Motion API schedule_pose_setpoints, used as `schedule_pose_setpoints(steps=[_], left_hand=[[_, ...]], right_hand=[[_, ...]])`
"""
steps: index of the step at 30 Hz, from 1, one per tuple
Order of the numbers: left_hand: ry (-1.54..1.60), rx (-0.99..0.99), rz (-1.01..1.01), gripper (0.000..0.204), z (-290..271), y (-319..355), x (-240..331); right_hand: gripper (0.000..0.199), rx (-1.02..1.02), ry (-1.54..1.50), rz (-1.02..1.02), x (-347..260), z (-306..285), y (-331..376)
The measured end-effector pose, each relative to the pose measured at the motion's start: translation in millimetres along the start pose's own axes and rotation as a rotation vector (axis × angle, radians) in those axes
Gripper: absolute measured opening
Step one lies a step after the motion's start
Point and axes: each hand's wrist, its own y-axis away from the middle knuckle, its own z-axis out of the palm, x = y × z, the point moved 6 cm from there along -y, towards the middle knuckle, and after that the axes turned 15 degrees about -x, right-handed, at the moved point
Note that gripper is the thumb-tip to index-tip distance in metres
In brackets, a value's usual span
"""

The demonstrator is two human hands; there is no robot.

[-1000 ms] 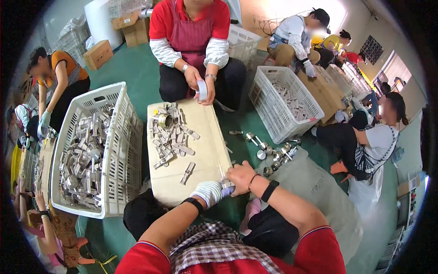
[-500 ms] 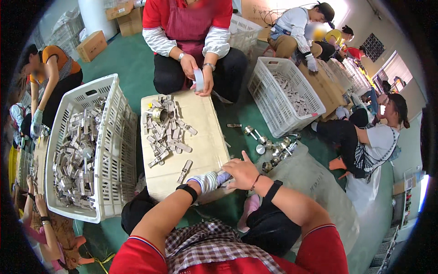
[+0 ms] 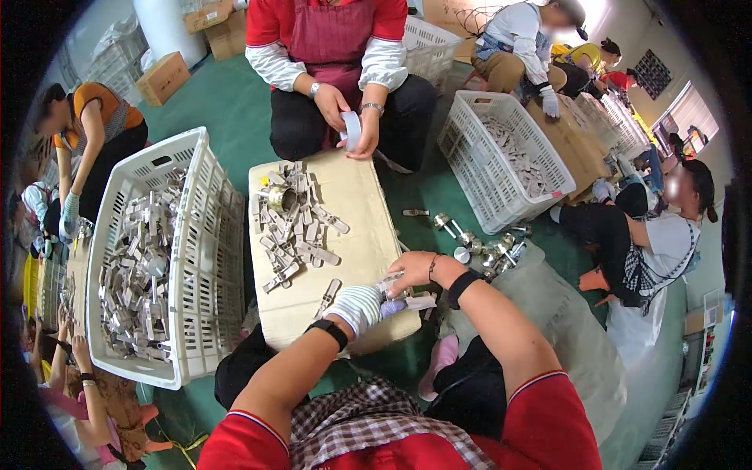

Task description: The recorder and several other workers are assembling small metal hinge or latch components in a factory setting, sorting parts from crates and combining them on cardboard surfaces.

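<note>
My left hand (image 3: pixel 359 309), in a striped glove, is closed around a metal part near the table's front right corner. Flat metal clips (image 3: pixel 421 301) stick out past its fingertips; the rest of the part is hidden. Just above, my bare right hand (image 3: pixel 413 271) has its fingers together on a flat metal clip (image 3: pixel 387 282) over the gloved hand. One loose metal clip (image 3: pixel 330 294) lies beside my left wrist. Farther up the cardboard-topped table (image 3: pixel 368 227) is a pile of similar clips (image 3: pixel 301 231), with a round metal collar (image 3: pixel 279 198) among them.
At left stands a tall white crate (image 3: pixel 192 258) full of metal parts. Several cylindrical metal fittings (image 3: pixel 493 254) lie on the floor at right, beside a translucent sack (image 3: pixel 540 313). Another white crate (image 3: pixel 501 172) holds clips. Opposite, a person's hands (image 3: pixel 352 125) hold a tape roll (image 3: pixel 351 131).
My right hand has closed from spread fingers onto a clip at the left hand. Clips now show beyond the glove. The whole view has shifted slightly.
</note>
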Motion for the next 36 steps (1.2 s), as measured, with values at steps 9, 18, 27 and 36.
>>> schedule_pose_setpoints(steps=[9, 18, 27, 36], left_hand=[[0.027, 0.023, 0.285, 0.038, -23, -26, -8], [-0.043, -0.079, 0.202, 0.034, -54, -40, -15], [-0.091, 0.139, 0.075, 0.039, -66, -31, -15], [0.044, 0.015, 0.058, 0.041, -81, -65, -38]], right_hand=[[0.074, 0.823, 0.538, -0.269, -32, 7, 62], [0.066, 0.556, 0.366, -0.133, -16, -44, 25], [0.052, 0.337, 0.090, -0.237, 7, -82, -15], [0.066, 0.625, 0.154, -0.279, -5, -83, 24]])
